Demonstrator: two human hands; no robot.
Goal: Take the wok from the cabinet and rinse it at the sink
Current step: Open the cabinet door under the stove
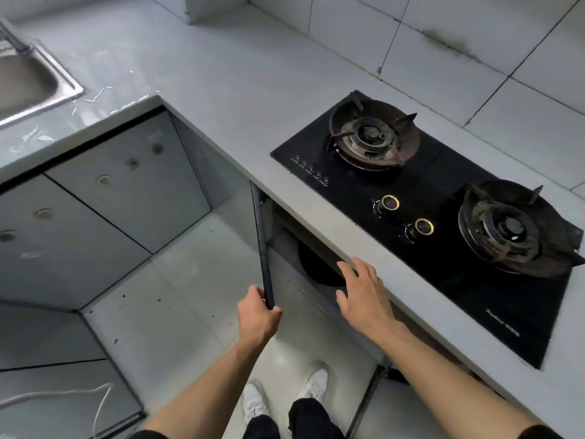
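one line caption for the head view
Left hand holds the cabinet door open; right hand reaches toward the dark wok.

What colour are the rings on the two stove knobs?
Gold, on black stove knobs, clearest in the head view.

Left hand [258,315] at lower centre, fingers curled, pinching. Right hand [364,296] just right, fingers extended, palm down. Forearms bare.
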